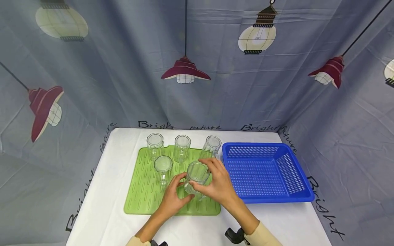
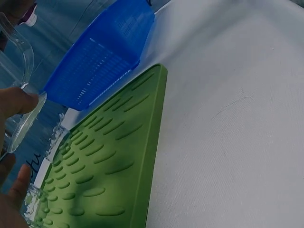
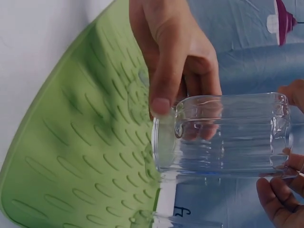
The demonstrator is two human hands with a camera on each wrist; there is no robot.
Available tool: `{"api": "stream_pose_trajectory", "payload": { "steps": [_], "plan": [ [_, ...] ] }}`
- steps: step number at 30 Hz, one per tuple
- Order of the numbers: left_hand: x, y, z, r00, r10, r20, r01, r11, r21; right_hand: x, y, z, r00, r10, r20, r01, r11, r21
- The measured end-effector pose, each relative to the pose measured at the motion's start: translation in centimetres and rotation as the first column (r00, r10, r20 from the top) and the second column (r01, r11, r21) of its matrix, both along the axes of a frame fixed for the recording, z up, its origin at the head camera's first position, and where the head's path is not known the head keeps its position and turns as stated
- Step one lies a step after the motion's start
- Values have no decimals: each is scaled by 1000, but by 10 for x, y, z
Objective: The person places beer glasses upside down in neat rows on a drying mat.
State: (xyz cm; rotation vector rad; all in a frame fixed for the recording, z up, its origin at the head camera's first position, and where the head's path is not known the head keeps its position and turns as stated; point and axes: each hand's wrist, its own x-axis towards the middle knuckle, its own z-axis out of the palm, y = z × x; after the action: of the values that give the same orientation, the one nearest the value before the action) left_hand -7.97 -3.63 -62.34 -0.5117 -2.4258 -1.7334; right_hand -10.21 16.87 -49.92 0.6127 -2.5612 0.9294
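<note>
A clear glass mug (image 1: 197,174) is held upside down above the green ridged mat (image 1: 141,191). My right hand (image 1: 217,181) grips its upper, base end with thumb and fingers spread around it. At the lower end, my left hand (image 1: 173,198) holds the mug by its rim; the left thumb (image 3: 162,102) lies against that rim in the right wrist view. The mug's handle (image 2: 26,52) shows in the left wrist view. Several other glass mugs stand upside down on the mat: one mug (image 1: 163,167) left of my hands, others in a back row, including a mug (image 1: 182,147) in its middle.
To the right of the mat, a blue plastic basket (image 1: 267,200) with perforated walls sits on the white-covered table (image 1: 191,232). Another mug (image 1: 212,145) stands at the back right, close behind my right hand. A grey curtain (image 1: 215,102) hangs around the table.
</note>
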Motion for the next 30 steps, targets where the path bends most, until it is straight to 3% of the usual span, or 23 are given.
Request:
{"api": "stream_pose_trajectory", "payload": {
  "steps": [8,15,30],
  "plan": [
    [4,4,7,999,21,32,-18,993,-113,4,1,-4,1000,18,0,-18,1000,-17],
    [4,6,9,998,2,55,4,995,-97,8,5,-5,999,30,-28,-31,999,-35],
    [5,4,10,1000,-9,-22,7,996,-92,11,10,-9,999,8,36,-5,997,-77]
  ]
}}
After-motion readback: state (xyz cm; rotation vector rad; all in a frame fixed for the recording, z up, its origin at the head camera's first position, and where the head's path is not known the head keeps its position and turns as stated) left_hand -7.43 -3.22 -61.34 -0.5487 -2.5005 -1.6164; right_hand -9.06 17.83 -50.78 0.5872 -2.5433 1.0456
